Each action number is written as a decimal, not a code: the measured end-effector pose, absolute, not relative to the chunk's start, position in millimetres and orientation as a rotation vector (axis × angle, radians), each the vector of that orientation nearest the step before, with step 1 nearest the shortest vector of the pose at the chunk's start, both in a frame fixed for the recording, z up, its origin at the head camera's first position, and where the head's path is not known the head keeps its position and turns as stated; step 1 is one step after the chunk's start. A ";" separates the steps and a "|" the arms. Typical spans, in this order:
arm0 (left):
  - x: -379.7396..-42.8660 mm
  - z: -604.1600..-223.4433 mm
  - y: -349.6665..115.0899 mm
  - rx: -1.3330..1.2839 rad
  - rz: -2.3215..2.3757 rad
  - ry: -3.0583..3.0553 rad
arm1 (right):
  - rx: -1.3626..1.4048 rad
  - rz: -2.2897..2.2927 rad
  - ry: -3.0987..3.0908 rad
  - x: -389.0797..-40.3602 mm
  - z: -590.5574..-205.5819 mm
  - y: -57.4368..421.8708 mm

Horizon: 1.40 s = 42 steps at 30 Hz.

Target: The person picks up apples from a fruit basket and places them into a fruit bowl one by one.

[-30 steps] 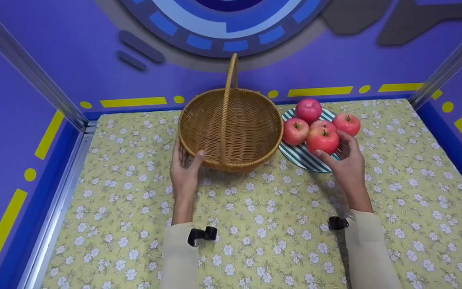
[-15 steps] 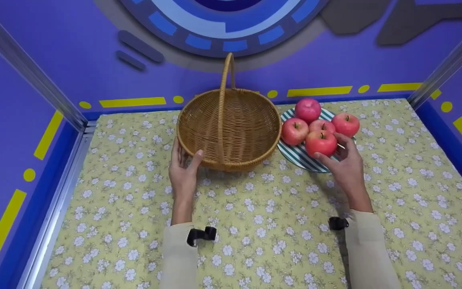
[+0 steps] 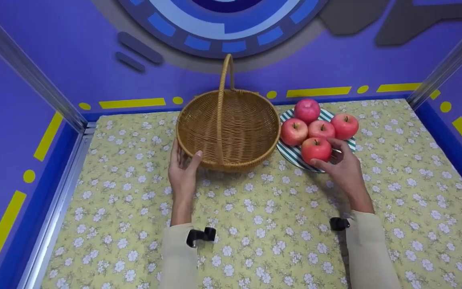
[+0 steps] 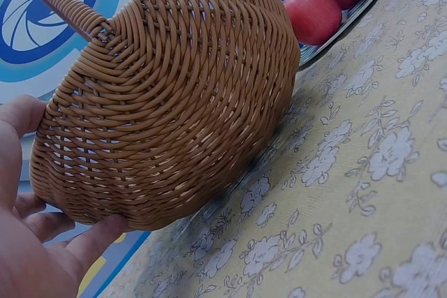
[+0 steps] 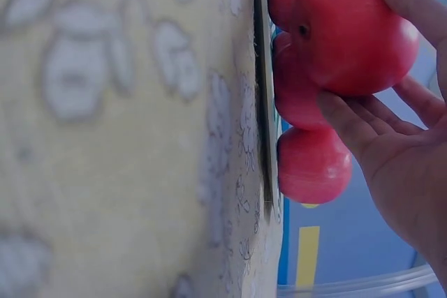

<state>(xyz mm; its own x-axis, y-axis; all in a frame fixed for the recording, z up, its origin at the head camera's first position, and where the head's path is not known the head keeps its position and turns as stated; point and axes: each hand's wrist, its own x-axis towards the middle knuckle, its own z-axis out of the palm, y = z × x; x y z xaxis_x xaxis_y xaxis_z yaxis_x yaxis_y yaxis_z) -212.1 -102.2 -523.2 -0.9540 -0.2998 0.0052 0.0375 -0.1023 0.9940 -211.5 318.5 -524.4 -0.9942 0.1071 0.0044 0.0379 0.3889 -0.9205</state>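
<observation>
A brown wicker basket [image 3: 235, 124] with a tall arched handle [image 3: 219, 116] stands at the middle back of the table. My left hand [image 3: 183, 174] holds its left side, thumb at the rim and fingers against the outer weave, as the left wrist view [image 4: 42, 235] also shows. To the right, my right hand [image 3: 344, 168] grips a red apple [image 3: 316, 150] between thumb and fingers. The right wrist view has this apple [image 5: 356, 33] raised off the plate. Several other apples [image 3: 306, 110] sit on a green-and-white striped plate [image 3: 295, 156] behind it.
A yellow floral cloth [image 3: 247, 233] covers the table. Blue-purple panels [image 3: 134, 80] rise at the back and both sides, with metal posts [image 3: 441, 64] at the corners. The plate's left edge lies close beside the basket.
The gripped apple has moved left and nearer to me with my right hand, uncovering the apple behind it. The basket's handle leans slightly further left; my left hand stays on the basket.
</observation>
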 end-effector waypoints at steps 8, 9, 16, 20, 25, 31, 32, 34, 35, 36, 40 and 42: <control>-211.5 -523.4 -100.4 0.300 -2.192 -1.912 | -0.146 1.711 -2.621 -210.8 -525.7 322.6; -211.6 -523.4 -100.3 0.301 -2.193 -1.912 | -0.145 1.721 -2.624 -210.5 -525.7 323.0; -211.7 -524.5 -100.5 0.310 -2.195 -1.912 | -0.140 1.774 -2.617 -210.2 -526.4 323.7; -211.1 -524.0 -100.2 0.306 -2.192 -1.918 | -0.136 1.786 -2.613 -209.8 -526.8 324.3; -210.2 -522.9 -100.3 0.332 -2.179 -1.944 | -0.110 1.782 -2.614 -208.4 -527.3 325.4; -210.2 -522.1 -99.2 0.315 -2.216 -1.887 | -0.122 1.740 -2.657 -206.1 -524.5 326.8; -209.9 -521.9 -99.0 0.309 -2.216 -1.883 | -0.126 1.731 -2.667 -206.0 -524.0 327.2; -209.7 -521.3 -98.6 0.301 -2.217 -1.873 | -0.124 1.712 -2.689 -206.0 -523.0 327.8; -209.6 -521.1 -98.5 0.302 -2.217 -1.872 | -0.125 1.700 -2.700 -206.1 -522.8 328.3; -209.3 -520.8 -98.4 0.306 -2.216 -1.873 | -0.125 1.683 -2.713 -206.3 -522.6 328.8; -209.2 -520.4 -99.3 0.316 -2.211 -1.882 | -0.129 1.639 -2.759 -206.6 -521.9 329.6; -209.1 -520.5 -100.2 0.318 -2.205 -1.886 | -0.130 1.629 -2.776 -207.0 -521.8 330.1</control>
<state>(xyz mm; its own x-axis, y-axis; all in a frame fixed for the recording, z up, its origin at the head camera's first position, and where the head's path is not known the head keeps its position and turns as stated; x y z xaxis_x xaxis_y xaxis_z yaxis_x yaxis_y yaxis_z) -209.1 -100.2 -520.5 -0.9520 -0.3054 -0.0200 0.0275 -0.1506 0.9882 -207.0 330.1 -521.8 -0.9936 0.0293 -0.1095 0.1098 0.4860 -0.8670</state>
